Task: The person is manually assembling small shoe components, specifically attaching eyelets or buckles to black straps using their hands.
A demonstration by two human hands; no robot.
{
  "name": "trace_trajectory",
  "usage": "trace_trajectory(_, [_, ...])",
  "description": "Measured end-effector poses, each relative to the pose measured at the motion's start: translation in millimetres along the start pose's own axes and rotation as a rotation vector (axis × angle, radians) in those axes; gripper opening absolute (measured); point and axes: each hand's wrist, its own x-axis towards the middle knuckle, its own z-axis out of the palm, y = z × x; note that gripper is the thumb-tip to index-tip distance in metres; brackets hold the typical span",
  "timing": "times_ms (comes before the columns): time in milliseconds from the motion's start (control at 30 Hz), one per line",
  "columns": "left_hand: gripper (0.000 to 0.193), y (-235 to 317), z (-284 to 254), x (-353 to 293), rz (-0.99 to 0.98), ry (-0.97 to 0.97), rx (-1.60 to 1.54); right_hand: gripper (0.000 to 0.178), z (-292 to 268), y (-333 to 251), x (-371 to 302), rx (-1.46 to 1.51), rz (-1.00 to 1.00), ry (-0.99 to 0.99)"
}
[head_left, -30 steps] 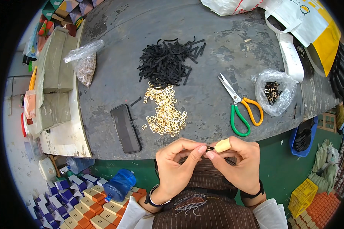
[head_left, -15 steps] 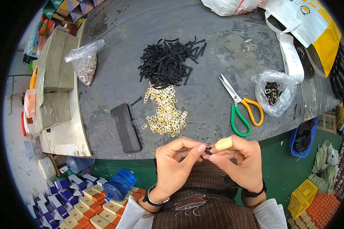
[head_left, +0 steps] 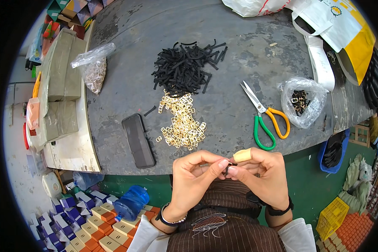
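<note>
My left hand (head_left: 194, 177) and my right hand (head_left: 263, 175) meet at the table's near edge, thumbs and forefingers pinched together. Between the fingertips is a short black strip (head_left: 227, 169), mostly covered; a buckle with it is too hidden to make out now. Yellow tape (head_left: 242, 155) wraps my right forefinger. Ahead of my hands lies a pile of small gold buckles (head_left: 182, 128), touching a heap of black strips (head_left: 182, 69) behind it. One loose black strip (head_left: 149, 111) rests left of the buckles. To the right, an open plastic bag (head_left: 302, 103) contains buckles with black strips.
Scissors (head_left: 260, 113) with green and orange handles lie right of the buckles. A black phone (head_left: 138, 140) is at the left front. Farther left are a clear bag of small pieces (head_left: 95, 73) and a wrapped block (head_left: 65, 75). White and yellow bags (head_left: 327, 25) occupy the far right corner.
My fingertips have drawn closer together around the black strip, covering more of it. The right forefinger has shifted slightly left. Things on the table stay where they were.
</note>
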Motion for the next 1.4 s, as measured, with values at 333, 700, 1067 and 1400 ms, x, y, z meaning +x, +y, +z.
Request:
trace_trajectory(333, [0.016,2.2,4.0,-3.7,0.065,-0.091,-0.143,0.01,-0.8,-0.9,2.8,0.051,0.021,0.038])
trace_trajectory(700, [0.012,1.2,5.1,-2.9,0.056,-0.037,0.03,0.009,-1.1,0.3,1.8,0.121,0.027,0.023])
trace_trajectory(1067, [0.013,1.1,6.5,-4.0,0.058,-0.011,0.037,0.01,1.2,0.7,1.7,0.067,-0.004,0.056])
trace_trajectory(1400, [0.013,4.6,4.0,-2.2,0.093,-0.039,0.045,0.01,2.2,-5.6,2.3,0.102,0.004,0.032])
